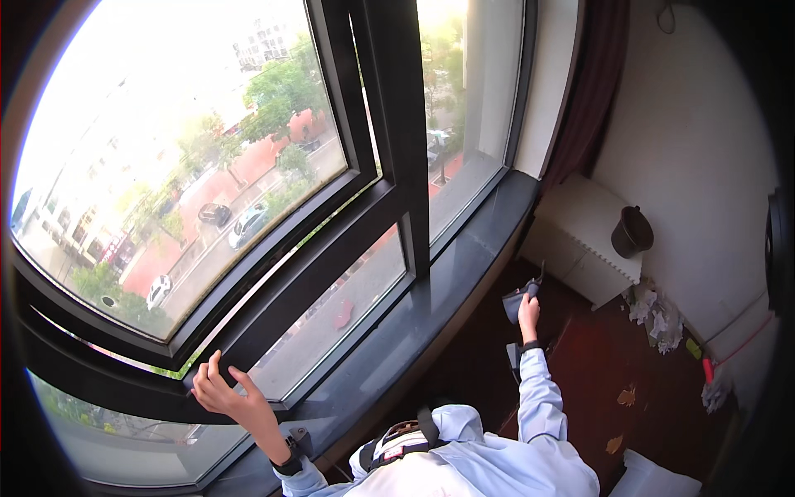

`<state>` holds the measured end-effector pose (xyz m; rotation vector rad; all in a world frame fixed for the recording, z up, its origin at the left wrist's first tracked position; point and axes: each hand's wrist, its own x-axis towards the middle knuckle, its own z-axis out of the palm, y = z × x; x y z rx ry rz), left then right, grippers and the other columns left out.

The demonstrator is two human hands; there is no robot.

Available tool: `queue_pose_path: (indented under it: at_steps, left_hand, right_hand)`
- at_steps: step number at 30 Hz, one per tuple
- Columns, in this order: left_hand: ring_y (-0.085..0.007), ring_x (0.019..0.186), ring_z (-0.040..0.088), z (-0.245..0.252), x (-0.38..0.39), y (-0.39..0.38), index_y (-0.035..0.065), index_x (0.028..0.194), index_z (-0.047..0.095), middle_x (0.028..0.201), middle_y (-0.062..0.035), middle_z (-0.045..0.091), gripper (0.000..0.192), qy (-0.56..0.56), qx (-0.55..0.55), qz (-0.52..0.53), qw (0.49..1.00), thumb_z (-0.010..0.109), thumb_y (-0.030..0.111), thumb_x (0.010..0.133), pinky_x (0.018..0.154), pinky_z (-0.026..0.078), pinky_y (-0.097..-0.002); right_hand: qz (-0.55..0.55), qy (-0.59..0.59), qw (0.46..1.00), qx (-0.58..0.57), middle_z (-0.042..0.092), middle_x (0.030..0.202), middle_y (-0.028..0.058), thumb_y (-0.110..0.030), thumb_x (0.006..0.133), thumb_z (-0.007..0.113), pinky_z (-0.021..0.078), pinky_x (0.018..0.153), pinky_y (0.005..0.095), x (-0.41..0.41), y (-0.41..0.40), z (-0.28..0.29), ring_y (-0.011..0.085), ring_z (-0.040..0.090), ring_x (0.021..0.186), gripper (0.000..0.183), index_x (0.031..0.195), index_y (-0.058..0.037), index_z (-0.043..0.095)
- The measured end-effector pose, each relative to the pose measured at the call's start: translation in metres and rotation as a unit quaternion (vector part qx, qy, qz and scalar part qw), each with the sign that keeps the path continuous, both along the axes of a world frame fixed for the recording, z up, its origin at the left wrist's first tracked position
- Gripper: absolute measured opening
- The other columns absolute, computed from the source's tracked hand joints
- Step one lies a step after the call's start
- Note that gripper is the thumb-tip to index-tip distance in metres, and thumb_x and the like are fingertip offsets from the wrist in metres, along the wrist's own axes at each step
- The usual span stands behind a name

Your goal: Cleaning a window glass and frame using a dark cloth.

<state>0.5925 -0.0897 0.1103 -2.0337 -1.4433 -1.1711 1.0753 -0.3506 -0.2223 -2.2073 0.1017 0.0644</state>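
Observation:
My left hand (227, 394) is raised at the lower corner of the dark window frame (323, 255), fingers apart and curled, nothing in it; whether the fingertips touch the frame I cannot tell. The window sash (267, 261) beside it stands slightly ajar, with a thin gap along its edge. Over the floor to the right, my right hand (529, 317) is closed on a dark grey cloth (514, 303) and a dark handle-like tool, whose thin end points away. Its exact kind cannot be told.
A dark stone sill (459, 273) runs below the windows. At right stand a white cabinet (574, 242) with a brown bucket (632, 232), crumpled paper (655, 317) by the wall, and a dark red curtain (587, 105). A pale bag (652, 475) lies on the reddish floor.

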Motion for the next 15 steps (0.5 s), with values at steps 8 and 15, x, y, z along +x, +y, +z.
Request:
queue_pose_path:
  at_steps: [8, 15]
  left_hand:
    - [-0.0281, 0.112, 0.045, -0.004, 0.006, 0.007, 0.0069, 0.108, 0.056, 0.105, -0.0107, 0.051, 0.023, -0.027, 0.040, 0.017, 0.999, 0.050, 0.015, 0.087, 0.106, 0.023, -0.0463]
    - [-0.0280, 0.113, 0.043, 0.005, 0.008, -0.002, 0.0060, 0.108, 0.055, 0.107, -0.0103, 0.051, 0.023, -0.040, -0.005, -0.012, 0.999, 0.050, 0.015, 0.088, 0.107, 0.022, -0.0457]
  right_hand:
    - [0.143, -0.112, 0.946, 0.269, 0.062, 0.076, 0.0139, -0.036, 0.098, 0.045, 0.0433, 0.067, 0.0321, -0.039, 0.064, 0.122, 0.0188, 0.054, 0.071, 0.046, 0.089, 0.0084, 0.058]
    - [0.374, -0.410, 0.804, 0.212, 0.047, 0.126, 0.0246, -0.028, 0.093, 0.050, 0.0353, 0.094, 0.0436, -0.065, 0.191, 0.241, 0.0372, 0.045, 0.118, 0.041, 0.119, 0.0039, 0.051]
